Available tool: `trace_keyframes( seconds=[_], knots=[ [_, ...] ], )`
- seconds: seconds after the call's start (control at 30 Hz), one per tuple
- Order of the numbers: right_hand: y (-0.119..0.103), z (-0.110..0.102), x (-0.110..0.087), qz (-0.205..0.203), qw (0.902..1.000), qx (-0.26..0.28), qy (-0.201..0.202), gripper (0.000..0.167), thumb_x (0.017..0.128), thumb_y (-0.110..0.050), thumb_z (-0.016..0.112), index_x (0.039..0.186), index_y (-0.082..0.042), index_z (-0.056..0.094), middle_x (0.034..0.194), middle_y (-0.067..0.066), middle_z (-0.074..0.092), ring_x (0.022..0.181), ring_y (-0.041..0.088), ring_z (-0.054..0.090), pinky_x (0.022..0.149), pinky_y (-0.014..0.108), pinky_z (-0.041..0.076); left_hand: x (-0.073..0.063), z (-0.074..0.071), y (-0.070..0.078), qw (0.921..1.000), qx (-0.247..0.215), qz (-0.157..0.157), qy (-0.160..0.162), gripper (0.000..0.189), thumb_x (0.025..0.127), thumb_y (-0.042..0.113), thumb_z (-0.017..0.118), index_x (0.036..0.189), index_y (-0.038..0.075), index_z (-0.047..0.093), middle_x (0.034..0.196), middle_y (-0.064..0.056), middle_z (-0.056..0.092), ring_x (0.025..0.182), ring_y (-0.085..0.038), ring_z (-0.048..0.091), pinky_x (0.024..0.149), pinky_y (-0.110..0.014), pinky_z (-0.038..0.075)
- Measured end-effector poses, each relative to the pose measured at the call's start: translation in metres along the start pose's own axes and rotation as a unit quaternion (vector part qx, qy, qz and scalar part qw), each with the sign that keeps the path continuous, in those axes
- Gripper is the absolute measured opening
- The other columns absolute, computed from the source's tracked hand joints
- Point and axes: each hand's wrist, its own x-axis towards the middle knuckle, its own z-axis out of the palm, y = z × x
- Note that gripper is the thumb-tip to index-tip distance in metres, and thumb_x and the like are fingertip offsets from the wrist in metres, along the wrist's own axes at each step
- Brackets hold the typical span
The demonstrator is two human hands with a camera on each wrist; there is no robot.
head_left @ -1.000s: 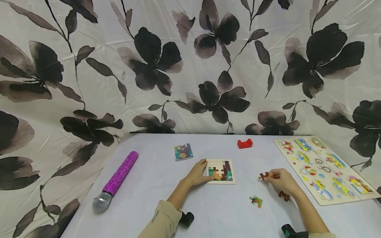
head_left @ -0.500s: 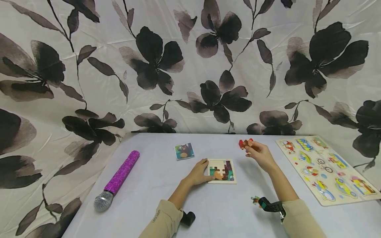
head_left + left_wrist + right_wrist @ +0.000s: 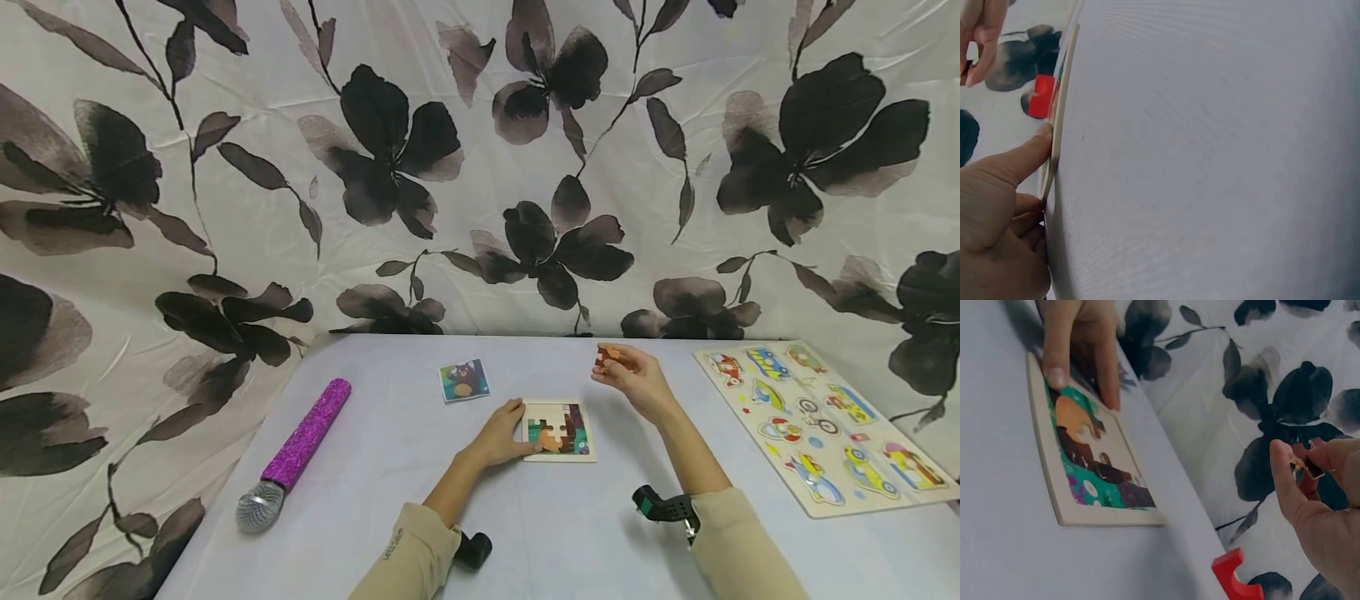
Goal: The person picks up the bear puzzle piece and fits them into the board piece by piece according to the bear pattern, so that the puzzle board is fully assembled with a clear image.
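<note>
My left hand point(image 3: 497, 437) grips the left side of a small wooden puzzle board point(image 3: 543, 413), the thumb on its frame at the near left. Green, orange and dark brown pieces fill part of the board; bare wood shows along the top and middle. Raised over the table beyond the board's right side, my right hand point(image 3: 637, 379) pinches a brown jigsaw piece point(image 3: 1315, 469) between thumb and fingers. A red arched block point(image 3: 1235, 578) stands behind it, mostly covered by that hand in the head view.
A square bear picture card point(image 3: 464, 381) lies behind the board. At the left lies a microphone point(image 3: 307, 437) with a purple glitter handle. A large vehicle puzzle board point(image 3: 817, 429) covers the right side. Floral cloth point(image 3: 480, 167) hangs behind the table.
My right hand has lifted the brown jigsaw piece from the right side, moving away and leftward to the red block. Its sleeve now covers the loose pieces. The left hand stays put.
</note>
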Motion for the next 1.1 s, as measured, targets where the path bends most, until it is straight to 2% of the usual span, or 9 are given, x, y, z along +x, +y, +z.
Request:
trace_keyframes(
  seconds=[0.1, 0.23, 0.37, 0.5, 0.6, 0.67, 0.73, 0.87, 1.1],
  knots=[
    [0.001, 0.002, 0.001, 0.007, 0.9982, -0.057, 0.014, 0.041, 0.093, -0.002, 0.056, 0.129, 0.016, 0.045, 0.102, 0.016, 0.062, 0.079, 0.006, 0.064, 0.074, 0.023, 0.055, 0.0, 0.001, 0.0, 1.0, 0.001, -0.002, -0.002, 0.079, 0.083, 0.032, 0.07, 0.139, -0.012, 0.034, 0.148, -0.025, 0.029, 0.138, -0.038, 0.025, 0.112, -0.046, 0.025],
    [0.001, 0.007, 0.001, 0.014, 0.9911, -0.132, 0.015, 0.034, 0.089, -0.007, 0.063, 0.115, 0.014, 0.057, 0.095, 0.015, 0.068, 0.07, 0.004, 0.061, 0.062, 0.018, 0.051, 0.002, 0.001, -0.001, 1.0, 0.002, -0.002, -0.001, 0.079, 0.084, 0.032, 0.07, 0.139, -0.012, 0.034, 0.148, -0.025, 0.029, 0.138, -0.038, 0.024, 0.112, -0.046, 0.025],
    [0.003, 0.013, -0.001, 0.021, 0.9801, -0.19, -0.053, 0.024, 0.091, -0.011, 0.062, 0.105, 0.009, 0.064, 0.095, 0.02, 0.068, 0.074, 0.018, 0.057, 0.059, 0.024, 0.047, 0.002, 0.001, -0.002, 1.0, 0.002, 0.0, 0.0, 0.079, 0.084, 0.032, 0.07, 0.139, -0.012, 0.034, 0.148, -0.025, 0.029, 0.138, -0.038, 0.025, 0.112, -0.047, 0.025],
    [0.009, 0.02, 0.0, 0.018, 0.9563, -0.25, -0.15, 0.02, 0.093, -0.01, 0.057, 0.103, 0.004, 0.066, 0.092, 0.014, 0.067, 0.078, 0.028, 0.055, 0.064, 0.031, 0.051, 0.001, 0.001, -0.002, 1.0, 0.003, 0.001, 0.001, 0.079, 0.083, 0.032, 0.07, 0.139, -0.012, 0.034, 0.147, -0.025, 0.03, 0.138, -0.038, 0.025, 0.112, -0.047, 0.025],
    [0.012, 0.03, -0.001, 0.013, 0.9368, -0.281, -0.208, 0.017, 0.093, -0.006, 0.056, 0.101, 0.006, 0.066, 0.091, 0.014, 0.066, 0.075, 0.024, 0.059, 0.068, 0.036, 0.055, 0.001, 0.001, -0.002, 1.0, 0.005, 0.0, 0.0, 0.08, 0.083, 0.032, 0.07, 0.139, -0.012, 0.034, 0.148, -0.025, 0.03, 0.138, -0.038, 0.025, 0.112, -0.046, 0.025],
    [0.014, 0.036, -0.002, 0.005, 0.9241, -0.307, -0.228, 0.016, 0.09, -0.003, 0.059, 0.101, 0.007, 0.066, 0.092, 0.015, 0.067, 0.076, 0.023, 0.062, 0.071, 0.037, 0.056, 0.001, 0.001, -0.002, 1.0, 0.006, 0.001, 0.0, 0.08, 0.083, 0.032, 0.07, 0.139, -0.012, 0.034, 0.148, -0.025, 0.03, 0.138, -0.038, 0.025, 0.112, -0.047, 0.025],
    [0.016, 0.043, -0.004, 0.005, 0.9143, -0.33, -0.235, 0.016, 0.086, -0.001, 0.064, 0.101, 0.006, 0.066, 0.095, 0.015, 0.068, 0.08, 0.022, 0.064, 0.074, 0.037, 0.056, 0.001, 0.001, -0.001, 1.0, 0.004, 0.001, -0.002, 0.08, 0.083, 0.032, 0.07, 0.139, -0.012, 0.034, 0.148, -0.025, 0.03, 0.138, -0.039, 0.025, 0.112, -0.047, 0.025],
    [0.021, 0.053, -0.007, 0.009, 0.905, -0.351, -0.24, 0.02, 0.08, 0.002, 0.07, 0.099, 0.003, 0.065, 0.091, 0.012, 0.068, 0.082, 0.021, 0.065, 0.074, 0.035, 0.056, 0.001, 0.001, -0.001, 1.0, 0.003, 0.003, 0.0, 0.08, 0.083, 0.031, 0.071, 0.139, -0.012, 0.034, 0.147, -0.025, 0.03, 0.137, -0.04, 0.025, 0.111, -0.047, 0.025],
    [0.028, 0.058, -0.01, -0.017, 0.8905, -0.385, -0.242, 0.024, 0.081, 0.001, 0.069, 0.104, 0.004, 0.066, 0.088, 0.011, 0.069, 0.074, 0.014, 0.062, 0.066, 0.025, 0.053, 0.0, 0.001, -0.001, 1.0, 0.0, 0.003, 0.004, 0.079, 0.082, 0.031, 0.072, 0.138, -0.012, 0.035, 0.147, -0.025, 0.031, 0.137, -0.039, 0.026, 0.112, -0.047, 0.025]
  ],
)
